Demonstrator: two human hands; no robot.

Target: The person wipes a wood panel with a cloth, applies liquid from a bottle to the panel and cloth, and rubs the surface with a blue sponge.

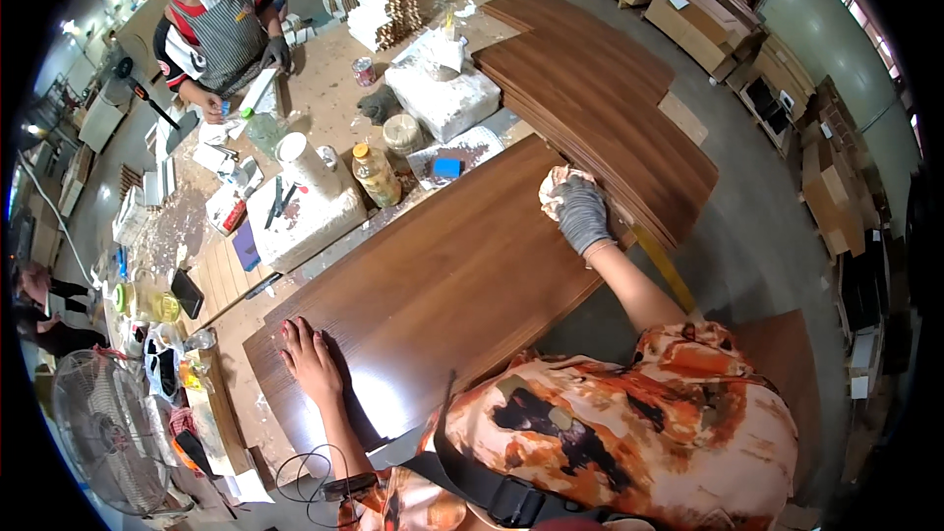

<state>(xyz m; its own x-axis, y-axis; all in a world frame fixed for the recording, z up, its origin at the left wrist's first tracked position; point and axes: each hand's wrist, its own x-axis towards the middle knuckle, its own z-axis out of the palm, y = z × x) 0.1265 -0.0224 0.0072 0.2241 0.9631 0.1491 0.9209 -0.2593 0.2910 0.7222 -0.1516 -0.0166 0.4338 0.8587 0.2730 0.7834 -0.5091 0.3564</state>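
A long brown wood-grain panel (423,280) lies flat across the bench in front of me. My left hand (313,362), bare, rests on its near left end with the fingers stretched out. At the panel's far right end, my right hand (580,214) wears a grey glove and presses a crumpled pale cloth (565,180) against the surface, the fingers closed round it. Just beyond that hand is a stack of similar brown panels (610,108), their edges overlapping the worked panel's end.
Behind the panel stand a yellow-capped bottle (376,175), a white cylindrical container (298,159), a blue block (446,168) and a wrapped white block (447,98). A person in a striped apron (231,34) works across the bench. A fan (103,428) stands at left; cartons (703,25) line the right.
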